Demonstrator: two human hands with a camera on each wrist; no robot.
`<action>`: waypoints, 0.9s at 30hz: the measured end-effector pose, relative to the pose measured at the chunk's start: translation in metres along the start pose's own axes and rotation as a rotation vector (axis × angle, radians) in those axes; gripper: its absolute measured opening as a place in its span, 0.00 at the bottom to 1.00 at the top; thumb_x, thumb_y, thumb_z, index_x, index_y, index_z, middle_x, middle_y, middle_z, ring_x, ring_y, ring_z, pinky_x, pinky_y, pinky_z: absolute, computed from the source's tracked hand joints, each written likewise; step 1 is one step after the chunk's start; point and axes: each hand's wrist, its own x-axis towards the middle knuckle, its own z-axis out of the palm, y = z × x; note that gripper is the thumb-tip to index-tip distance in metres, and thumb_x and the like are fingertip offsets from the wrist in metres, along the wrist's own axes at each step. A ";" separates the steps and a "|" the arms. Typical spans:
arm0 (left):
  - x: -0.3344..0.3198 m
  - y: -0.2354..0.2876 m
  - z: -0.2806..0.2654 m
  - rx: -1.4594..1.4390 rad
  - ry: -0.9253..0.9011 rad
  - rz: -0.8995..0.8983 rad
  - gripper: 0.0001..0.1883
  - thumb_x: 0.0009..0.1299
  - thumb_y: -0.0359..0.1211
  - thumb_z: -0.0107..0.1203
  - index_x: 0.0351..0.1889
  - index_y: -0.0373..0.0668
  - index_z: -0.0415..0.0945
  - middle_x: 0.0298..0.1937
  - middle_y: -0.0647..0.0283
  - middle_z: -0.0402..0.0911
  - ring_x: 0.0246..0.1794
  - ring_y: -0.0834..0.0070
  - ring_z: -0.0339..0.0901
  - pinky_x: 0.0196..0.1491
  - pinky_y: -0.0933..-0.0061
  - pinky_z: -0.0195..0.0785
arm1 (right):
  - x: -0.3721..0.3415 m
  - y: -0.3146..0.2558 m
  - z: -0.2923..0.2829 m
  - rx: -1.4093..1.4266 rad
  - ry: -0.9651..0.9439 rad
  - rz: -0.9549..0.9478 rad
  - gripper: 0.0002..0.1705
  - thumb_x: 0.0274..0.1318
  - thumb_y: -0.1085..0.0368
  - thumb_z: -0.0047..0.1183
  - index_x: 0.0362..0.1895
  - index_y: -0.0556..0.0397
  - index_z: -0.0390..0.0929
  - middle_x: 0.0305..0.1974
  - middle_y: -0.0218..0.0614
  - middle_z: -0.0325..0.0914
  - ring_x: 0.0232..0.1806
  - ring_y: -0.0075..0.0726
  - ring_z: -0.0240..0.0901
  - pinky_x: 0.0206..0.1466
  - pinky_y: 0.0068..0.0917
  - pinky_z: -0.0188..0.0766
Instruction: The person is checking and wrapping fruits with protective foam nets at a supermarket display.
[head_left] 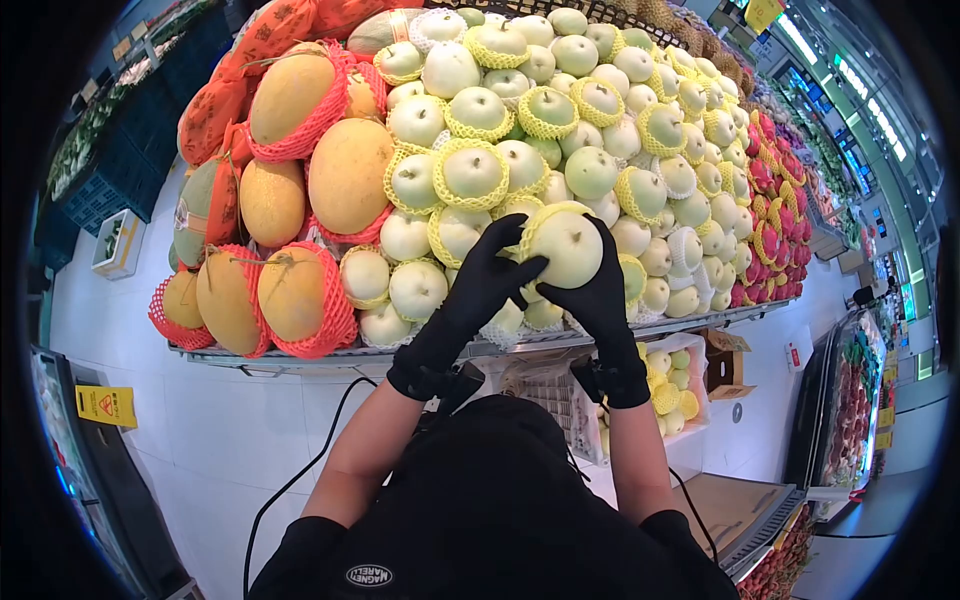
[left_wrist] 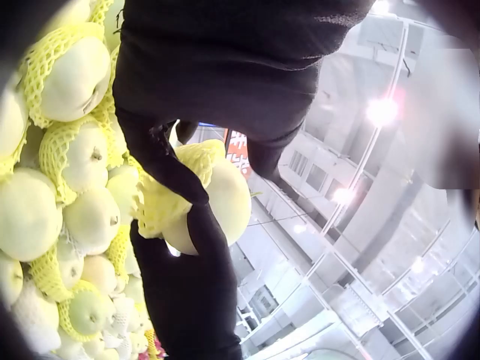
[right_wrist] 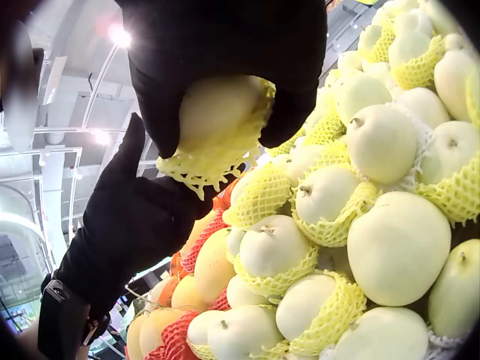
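A pale green-white melon is held in front of the piled fruit, a yellow foam net around its left side. My right hand, in a black glove, grips it with the fingers round its far side and the thumb on the near side. The gloved left hand is at the netted side, thumb and fingers curled on the net. In the left wrist view the net lies between the left fingers. The right wrist view shows the net's loose edge hanging below the melon.
Netted pale melons fill the sloping display, with orange melons in red nets at left and dragon fruit at right. Below the metal shelf edge stand a crate and a cardboard box. A yellow sign is at far left.
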 end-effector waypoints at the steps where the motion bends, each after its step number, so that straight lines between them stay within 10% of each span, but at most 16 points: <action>1: -0.001 -0.002 0.001 0.079 -0.009 0.129 0.43 0.61 0.30 0.68 0.71 0.39 0.53 0.66 0.54 0.64 0.54 0.70 0.74 0.50 0.69 0.75 | 0.000 0.001 0.001 0.019 -0.024 -0.001 0.56 0.31 0.63 0.76 0.67 0.56 0.57 0.61 0.45 0.66 0.62 0.42 0.66 0.64 0.38 0.67; 4: -0.001 -0.012 0.005 0.254 -0.056 0.348 0.55 0.54 0.32 0.73 0.75 0.41 0.46 0.73 0.53 0.56 0.74 0.67 0.53 0.73 0.64 0.51 | 0.002 -0.003 0.001 -0.047 -0.076 -0.053 0.56 0.32 0.60 0.76 0.67 0.56 0.58 0.62 0.46 0.66 0.63 0.44 0.66 0.64 0.38 0.67; 15: 0.002 -0.023 0.008 -0.068 0.164 0.305 0.46 0.59 0.33 0.69 0.72 0.40 0.50 0.65 0.53 0.63 0.64 0.65 0.66 0.63 0.65 0.67 | 0.011 -0.035 0.001 -0.129 -0.182 -0.095 0.48 0.38 0.62 0.74 0.66 0.49 0.64 0.61 0.42 0.67 0.62 0.46 0.66 0.63 0.37 0.66; 20: -0.001 -0.012 0.000 -0.273 0.146 0.288 0.46 0.59 0.30 0.68 0.72 0.43 0.50 0.65 0.55 0.63 0.65 0.65 0.66 0.63 0.64 0.67 | 0.017 -0.034 0.002 0.103 -0.095 0.085 0.34 0.49 0.71 0.65 0.63 0.49 0.70 0.51 0.32 0.72 0.41 0.23 0.71 0.47 0.23 0.72; 27: 0.001 -0.022 -0.010 -0.013 0.165 0.401 0.51 0.53 0.30 0.73 0.72 0.43 0.49 0.66 0.55 0.62 0.65 0.65 0.66 0.64 0.63 0.66 | 0.020 -0.029 0.006 -0.034 0.023 0.017 0.26 0.50 0.73 0.61 0.57 0.49 0.76 0.33 0.30 0.77 0.32 0.21 0.70 0.41 0.22 0.72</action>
